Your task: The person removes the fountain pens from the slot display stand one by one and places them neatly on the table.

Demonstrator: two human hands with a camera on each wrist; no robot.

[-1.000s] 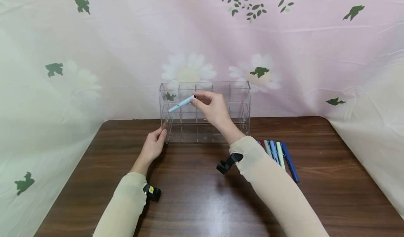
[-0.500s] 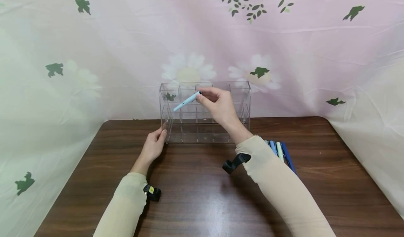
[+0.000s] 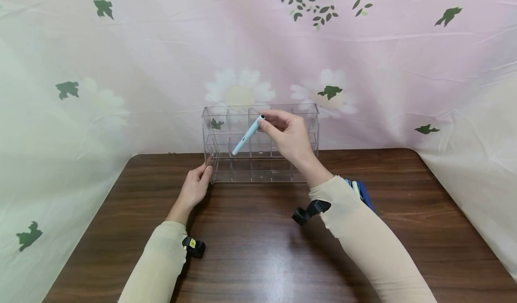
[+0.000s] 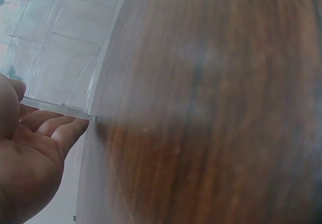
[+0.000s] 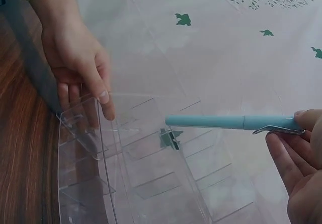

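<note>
A clear plastic organizer (image 3: 260, 176) with tiered compartments stands at the back of the table. My left hand (image 3: 195, 187) grips its left side wall between thumb and fingers; the left wrist view shows the thumb on one face and fingers on the other. My right hand (image 3: 292, 137) pinches a light blue pen (image 3: 247, 136) by its capped, clip end. The pen slants down to the left in front of the organizer's upper tiers. In the right wrist view the pen (image 5: 216, 122) is apart from the organizer (image 5: 151, 183).
Several pens (image 3: 363, 195) lie on the table right of the organizer, partly hidden by my right sleeve. A patterned cloth backdrop (image 3: 169, 69) hangs behind the dark wooden table (image 3: 246, 249).
My right hand has moved to the right with the light blue pen, and the pen now tilts more steeply downward. My left hand stays on the organizer's side.
</note>
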